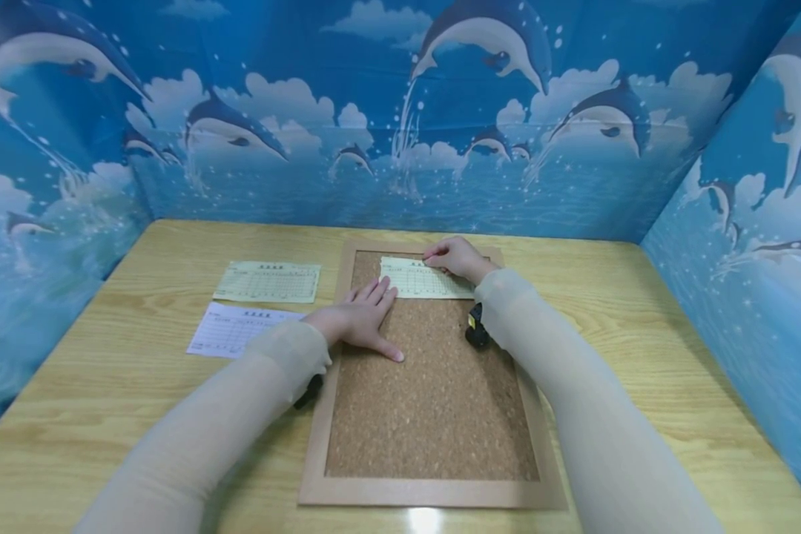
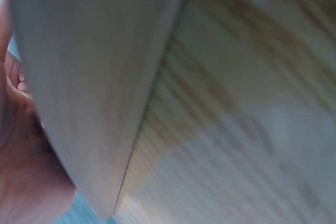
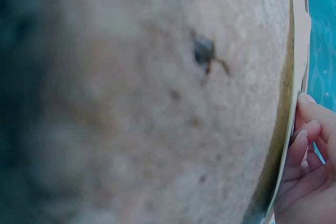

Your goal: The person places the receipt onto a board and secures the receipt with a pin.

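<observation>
A pale green printed slip [image 1: 410, 282] lies on the upper part of a wood-framed corkboard [image 1: 434, 400]. My left hand [image 1: 366, 317] rests flat on the board's left side, fingers spread, with fingertips at the slip's left edge. At the slip's top, my right hand [image 1: 459, 258] has curled fingers and pinches a small pin-like thing, mostly hidden by the fingertips. The right wrist view shows the curled fingers [image 3: 310, 129] close against the slip's edge. Only part of the left hand [image 2: 26, 166] appears in the left wrist view, beyond the board's frame [image 2: 100, 77].
Left of the board, another green slip [image 1: 267, 283] and a white slip [image 1: 240, 330] lie on the wood-grain table [image 1: 641, 334]. The left forearm partly covers the white slip. A blue dolphin-print curtain [image 1: 387, 111] stands behind and at both sides.
</observation>
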Tool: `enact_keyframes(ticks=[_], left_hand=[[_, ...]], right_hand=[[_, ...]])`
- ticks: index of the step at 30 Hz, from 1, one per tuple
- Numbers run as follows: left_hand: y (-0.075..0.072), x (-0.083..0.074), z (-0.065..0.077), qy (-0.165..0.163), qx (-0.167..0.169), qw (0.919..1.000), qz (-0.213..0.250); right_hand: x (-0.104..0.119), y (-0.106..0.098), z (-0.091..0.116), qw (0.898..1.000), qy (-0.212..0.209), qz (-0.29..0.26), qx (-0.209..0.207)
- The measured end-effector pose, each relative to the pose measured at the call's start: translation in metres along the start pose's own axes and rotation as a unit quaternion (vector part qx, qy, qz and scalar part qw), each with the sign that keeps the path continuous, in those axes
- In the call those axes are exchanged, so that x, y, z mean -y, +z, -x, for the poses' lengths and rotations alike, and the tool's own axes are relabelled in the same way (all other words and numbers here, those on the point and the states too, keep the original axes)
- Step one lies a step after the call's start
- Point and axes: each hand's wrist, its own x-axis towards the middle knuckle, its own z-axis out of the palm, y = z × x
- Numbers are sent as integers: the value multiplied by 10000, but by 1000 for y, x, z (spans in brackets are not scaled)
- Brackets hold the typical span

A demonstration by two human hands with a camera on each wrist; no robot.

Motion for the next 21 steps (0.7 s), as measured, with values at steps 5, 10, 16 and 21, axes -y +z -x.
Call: enact_keyframes(ticks=[5, 10, 16, 21], left_hand=[[1, 1, -3, -21, -15, 10000, 2], [2, 1, -4, -59, -6, 10000, -15], [-2, -1, 1, 5, 47, 10000, 48], [-3, -2, 1, -24, 100, 9999, -13]], right_hand=[[0, 0, -1, 10000, -6, 45, -2], [-1, 0, -1, 10000, -1, 89, 19], [-1, 0, 0, 9999, -13, 97, 25], [-1, 0, -1, 10000, -9, 86, 26]])
